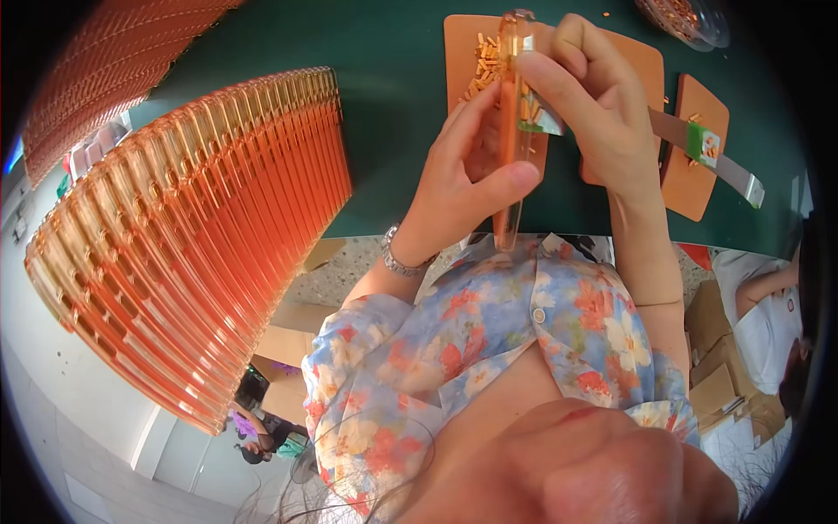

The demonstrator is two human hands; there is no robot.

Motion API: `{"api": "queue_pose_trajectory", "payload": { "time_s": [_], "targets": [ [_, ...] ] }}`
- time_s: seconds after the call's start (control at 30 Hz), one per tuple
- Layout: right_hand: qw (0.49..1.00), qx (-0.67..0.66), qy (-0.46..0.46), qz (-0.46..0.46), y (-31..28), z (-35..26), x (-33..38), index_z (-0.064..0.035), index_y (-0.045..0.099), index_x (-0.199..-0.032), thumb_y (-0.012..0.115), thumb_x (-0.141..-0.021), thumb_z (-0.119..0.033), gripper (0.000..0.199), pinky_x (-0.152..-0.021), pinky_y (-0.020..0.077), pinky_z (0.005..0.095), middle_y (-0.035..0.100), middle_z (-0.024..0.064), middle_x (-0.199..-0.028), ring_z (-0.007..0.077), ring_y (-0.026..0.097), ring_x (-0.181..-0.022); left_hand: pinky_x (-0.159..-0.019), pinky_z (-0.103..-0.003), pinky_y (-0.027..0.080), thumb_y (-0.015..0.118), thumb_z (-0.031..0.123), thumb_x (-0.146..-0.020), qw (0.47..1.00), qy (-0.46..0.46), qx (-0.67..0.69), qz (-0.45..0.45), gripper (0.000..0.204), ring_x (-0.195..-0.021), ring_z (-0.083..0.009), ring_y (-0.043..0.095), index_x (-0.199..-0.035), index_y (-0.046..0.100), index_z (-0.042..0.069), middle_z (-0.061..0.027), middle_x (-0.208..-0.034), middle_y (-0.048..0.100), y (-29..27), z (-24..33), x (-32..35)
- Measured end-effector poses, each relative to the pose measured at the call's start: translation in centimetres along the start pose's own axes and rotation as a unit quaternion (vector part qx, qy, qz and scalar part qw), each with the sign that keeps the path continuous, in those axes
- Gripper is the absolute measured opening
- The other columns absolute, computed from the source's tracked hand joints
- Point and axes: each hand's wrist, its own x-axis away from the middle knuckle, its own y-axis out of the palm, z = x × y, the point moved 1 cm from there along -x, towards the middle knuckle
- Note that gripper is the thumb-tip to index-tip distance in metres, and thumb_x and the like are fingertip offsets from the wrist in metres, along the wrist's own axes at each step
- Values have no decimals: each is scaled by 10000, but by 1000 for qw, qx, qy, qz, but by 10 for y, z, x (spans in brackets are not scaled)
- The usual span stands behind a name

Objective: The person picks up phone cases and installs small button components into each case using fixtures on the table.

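An orange, clear-edged phone case is held on edge over the table, its narrow side toward me. My left hand is closed around its lower part, thumb on one side and fingers on the other. My right hand is bent at its upper part, with the thumb tip against the edge; whether a small piece sits under the fingertips is hidden. Small gold pieces lie heaped on an orange board behind the case. Beside the case shows a silver-and-green strip end with gold pieces by it.
A long row of orange clear cases stands at left, with more cases beyond. At right, a metal strip with green tape crosses a small orange board. A clear tub stands at the back. Cardboard boxes and a person are at right.
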Motion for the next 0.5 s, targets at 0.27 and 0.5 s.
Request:
{"api": "queue_pose_trajectory", "payload": {
  "time_s": [0.27,0.5],
  "targets": [
    [932,192,-303,57,-8,-12,29,-69,564,-1012,709,-850,-128,226,-721,454,327,589,85,-1006,183,566,-833,-916,-357,501,724,226,-832,978,138,-103,121,772,-1138,-242,559,-1442,323,-22,-158,-1302,495,-12,-15,3],
    [863,275,-419,64,-50,-29,94,-9,605,-1009,710,-826,-150,254,-736,500,368,622,149,-998,270,616,-845,-866,-407,509,870,444,-605,865,434,-229,-106,1143,-1115,-321,558,-1459,253,-1,-210,-1293,479,26,17,5]
  ]
}}
